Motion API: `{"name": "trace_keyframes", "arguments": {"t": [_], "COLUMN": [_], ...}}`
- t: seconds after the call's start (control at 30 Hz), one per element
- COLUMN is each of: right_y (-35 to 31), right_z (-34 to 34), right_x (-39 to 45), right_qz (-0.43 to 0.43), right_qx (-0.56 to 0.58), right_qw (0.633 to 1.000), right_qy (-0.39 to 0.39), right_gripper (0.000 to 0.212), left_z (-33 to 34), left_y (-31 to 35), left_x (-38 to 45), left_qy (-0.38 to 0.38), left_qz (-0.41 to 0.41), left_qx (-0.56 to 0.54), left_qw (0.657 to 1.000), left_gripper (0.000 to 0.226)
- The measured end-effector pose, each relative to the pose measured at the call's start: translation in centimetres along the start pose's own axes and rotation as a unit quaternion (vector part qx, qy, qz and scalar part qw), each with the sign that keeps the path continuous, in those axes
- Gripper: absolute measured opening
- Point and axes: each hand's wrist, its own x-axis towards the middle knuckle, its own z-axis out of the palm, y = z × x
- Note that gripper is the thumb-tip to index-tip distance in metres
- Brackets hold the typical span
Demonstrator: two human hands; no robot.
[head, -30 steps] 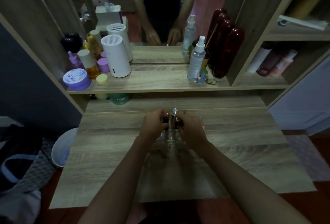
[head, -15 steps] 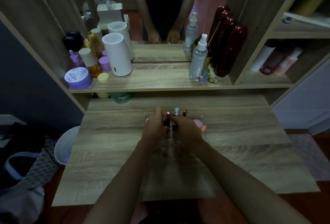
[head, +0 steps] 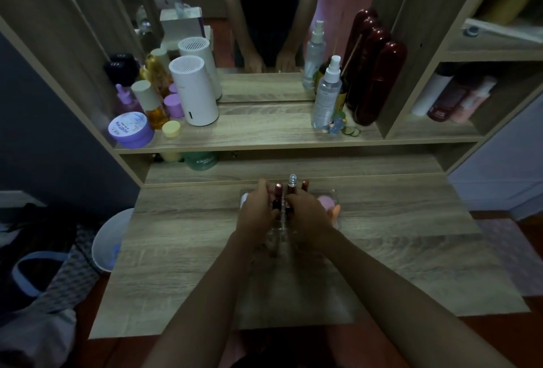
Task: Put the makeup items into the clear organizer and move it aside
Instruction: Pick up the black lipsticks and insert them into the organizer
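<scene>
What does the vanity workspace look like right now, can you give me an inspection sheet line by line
Surface: wooden desk, bare around the hands.
Job's things: clear organizer near the back edge; lipsticks upright inside, pink sponge in its right end.
Clutter: purple jar, white cylinder, spray bottle on the shelf.
Grippers: left hand and right hand on the organizer's middle.
Cables: nothing seen.
Surroundings: mirror behind, white bin and bags left of the desk.

The purple jar (head: 131, 129) lid reads "HOSTHA"; other labels are too blurred.
</scene>
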Motion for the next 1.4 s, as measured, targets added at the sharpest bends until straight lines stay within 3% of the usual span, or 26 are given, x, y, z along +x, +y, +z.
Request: {"name": "trace_keyframes", "arguments": {"t": [0.33,0.57,0.7,0.87,1.1,1.27,1.4], "right_y": [0.0,-0.2,-0.4,-0.3,-0.2,-0.1,0.2], "right_z": [-2.5,-5.3,-5.0,-4.3,-4.4,-4.5,-5.3], "right_x": [0.1,1.8,3.0,3.6,4.0,3.7,3.3], "right_qz": [-0.018,-0.064,-0.078,-0.071,-0.073,-0.068,-0.064], "right_qx": [-0.030,-0.032,-0.089,-0.110,-0.115,-0.106,-0.090], "right_qw": [0.999,0.989,0.990,0.990,0.989,0.991,0.993], "right_qy": [0.028,0.126,0.082,0.058,0.049,0.045,0.029], "right_gripper": [0.018,0.012,0.035,0.019,0.019,0.021,0.039], "left_z": [-1.1,-2.9,-3.1,-2.9,-2.7,-2.5,-2.6], "left_y": [0.0,0.8,0.9,0.7,0.7,0.7,0.6], "left_x": [0.5,2.5,2.8,2.8,2.7,2.7,2.7], "left_qy": [-0.004,-0.004,-0.060,-0.062,-0.047,-0.039,-0.033], "left_qz": [0.007,0.074,0.076,0.063,0.049,0.048,0.039], "left_qx": [-0.057,-0.009,0.008,0.019,0.010,0.004,-0.009], "left_qw": [0.998,0.997,0.995,0.996,0.998,0.998,0.999], "left_gripper": [0.035,0.021,0.024,0.020,0.019,0.017,0.019]}}
